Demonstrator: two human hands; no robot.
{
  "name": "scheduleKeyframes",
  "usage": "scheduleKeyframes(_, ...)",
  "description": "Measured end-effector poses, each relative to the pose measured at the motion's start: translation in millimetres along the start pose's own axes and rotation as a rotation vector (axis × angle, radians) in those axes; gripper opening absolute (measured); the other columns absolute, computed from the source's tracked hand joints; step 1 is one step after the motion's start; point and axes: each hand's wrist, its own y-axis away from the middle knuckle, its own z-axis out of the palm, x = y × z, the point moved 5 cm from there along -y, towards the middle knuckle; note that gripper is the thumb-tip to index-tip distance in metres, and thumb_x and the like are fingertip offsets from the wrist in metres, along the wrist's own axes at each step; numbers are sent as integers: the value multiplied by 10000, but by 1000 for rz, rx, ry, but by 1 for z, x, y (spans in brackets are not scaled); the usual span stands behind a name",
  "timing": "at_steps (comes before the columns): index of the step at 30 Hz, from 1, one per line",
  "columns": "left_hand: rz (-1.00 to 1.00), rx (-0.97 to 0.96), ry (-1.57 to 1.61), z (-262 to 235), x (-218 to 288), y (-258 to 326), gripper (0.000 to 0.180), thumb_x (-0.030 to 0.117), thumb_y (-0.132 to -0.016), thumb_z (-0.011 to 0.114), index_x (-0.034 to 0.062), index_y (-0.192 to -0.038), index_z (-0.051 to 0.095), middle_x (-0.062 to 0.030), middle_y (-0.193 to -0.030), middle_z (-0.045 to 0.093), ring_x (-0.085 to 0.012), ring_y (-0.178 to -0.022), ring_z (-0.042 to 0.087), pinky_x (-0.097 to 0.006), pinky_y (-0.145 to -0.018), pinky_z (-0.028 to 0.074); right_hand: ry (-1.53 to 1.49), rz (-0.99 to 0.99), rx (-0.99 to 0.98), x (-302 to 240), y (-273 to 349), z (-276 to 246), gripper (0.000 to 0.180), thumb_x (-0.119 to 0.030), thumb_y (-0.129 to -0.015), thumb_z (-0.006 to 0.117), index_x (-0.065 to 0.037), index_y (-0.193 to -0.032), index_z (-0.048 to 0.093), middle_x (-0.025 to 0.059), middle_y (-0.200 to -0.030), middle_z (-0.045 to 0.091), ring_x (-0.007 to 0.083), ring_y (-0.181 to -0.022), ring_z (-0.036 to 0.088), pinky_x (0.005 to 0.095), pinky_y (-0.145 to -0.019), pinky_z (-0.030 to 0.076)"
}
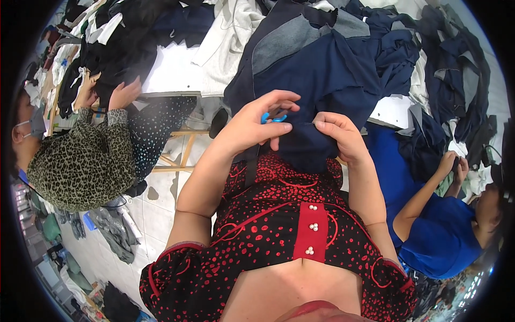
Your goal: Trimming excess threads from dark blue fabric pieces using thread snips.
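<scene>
My left hand (257, 126) grips a small blue-handled thread snipper (273, 117) and presses against a dark navy garment (327, 91). My right hand (338, 137) pinches the same garment's fold right beside it. The navy cloth hangs from the table edge down over my lap, above my black dress with red dots. The snipper's blades are hidden behind my fingers.
A white table (174, 70) carries heaps of navy, grey and black garments (429, 64). A person in a leopard-print top (80, 161) handles dark cloth at the left. A person in a blue shirt (440, 236) works at the right. Fabric scraps (110, 228) lie on the tiled floor.
</scene>
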Motion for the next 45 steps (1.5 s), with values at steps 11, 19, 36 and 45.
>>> scheduleKeyframes(11, -26, -6, 66, 13, -29, -16, 142, 149, -801, 648, 19, -845, 609, 3, -628, 549, -68, -465, 530, -179, -415, 331, 103, -59, 33, 3, 9, 2, 168, -164, -899, 556, -8, -837, 565, -56, -777, 503, 19, -743, 429, 181, -672, 365)
scheduleKeyframes(19, -61, 37, 70, 17, -32, -14, 124, 124, -792, 651, 20, -838, 603, 3, -626, 543, -72, -458, 510, -186, -419, 334, 541, -194, 91, -6, 11, 1, 135, -126, -857, 597, 7, -853, 574, -3, -749, 524, 49, -728, 464, 204, -657, 389)
scheduleKeyframes(36, -73, 39, 102, 26, -36, -4, 102, 83, -778, 648, 46, -830, 569, 20, -655, 494, -50, -501, 448, -185, -434, 333, 1014, -772, 514, -101, 33, 7, 179, -101, -776, 631, 4, -912, 583, 110, -867, 575, 244, -818, 572, 319, -748, 448)
scheduleKeyframes(45, -83, 39, 168, 29, -34, -7, 99, 124, -799, 638, 47, -797, 576, 19, -620, 500, -52, -438, 449, -182, -372, 320, 547, -102, -30, -10, 28, 12, 152, -128, -830, 618, 15, -872, 591, 22, -754, 579, 70, -726, 516, 232, -670, 415)
